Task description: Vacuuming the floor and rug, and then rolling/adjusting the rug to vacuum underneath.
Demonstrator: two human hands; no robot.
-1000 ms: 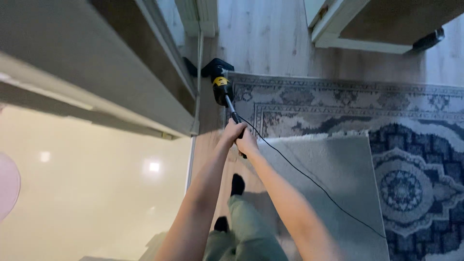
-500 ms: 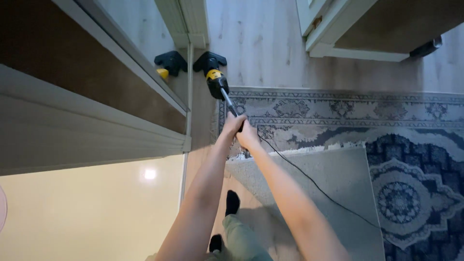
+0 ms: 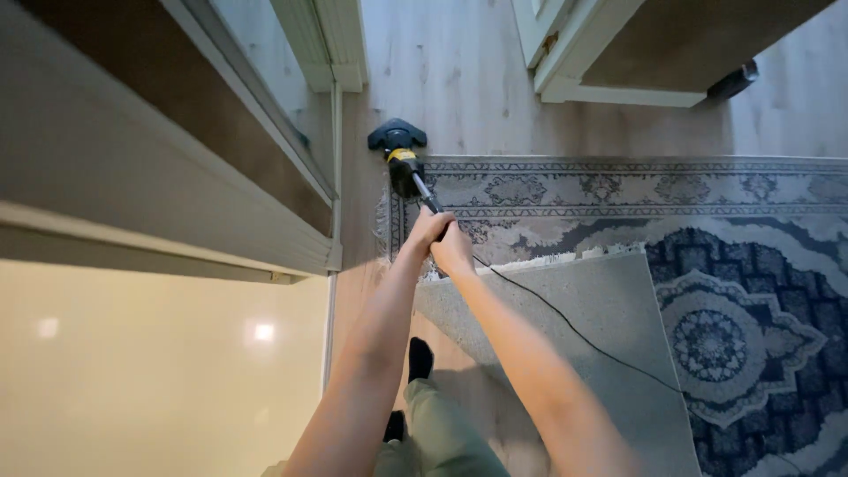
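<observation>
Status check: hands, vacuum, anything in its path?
Left hand and right hand both shut on vacuum handle. Nozzle on wood floor at patterned rug corner. Cord trails across folded rug underside.

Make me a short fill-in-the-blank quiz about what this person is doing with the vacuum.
1. Both the left hand and the right hand grip the vacuum's ____.
2. The vacuum head rests on the bare ____ floor.
3. A thin black ____ trails from the hands across the grey rug.
4. The feet wear black ____.

Missing words: handle; wooden; cord; socks
</observation>
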